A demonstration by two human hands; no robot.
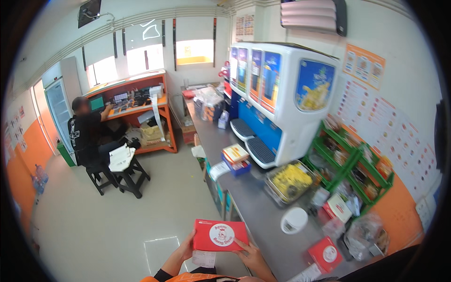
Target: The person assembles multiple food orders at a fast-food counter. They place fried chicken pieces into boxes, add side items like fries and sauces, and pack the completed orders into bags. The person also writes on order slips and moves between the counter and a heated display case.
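Note:
A closed red food box (pixel 202 237) with a round white emblem is held level in front of me, off the counter's edge. My left hand (pixel 187 245) grips its left end, fingers partly hidden behind it. At the lower right corner, my right hand (pixel 250 255) holds the same box with fingers on its face. A white paper slip (pixel 204 258) hangs below the box. To the right, a second red box (pixel 318 254) rests on the steel counter (pixel 263 218), with another white slip (pixel 311 272) beside it.
On the counter stand a drink dispenser (pixel 286 84), a clear tub of yellow food (pixel 287 182), a white round container (pixel 294 221), small stacked boxes (pixel 236 158) and green racks (pixel 336 160). A person (pixel 83 129) sits at an orange desk (pixel 170 115), beside a black stool (pixel 134 176).

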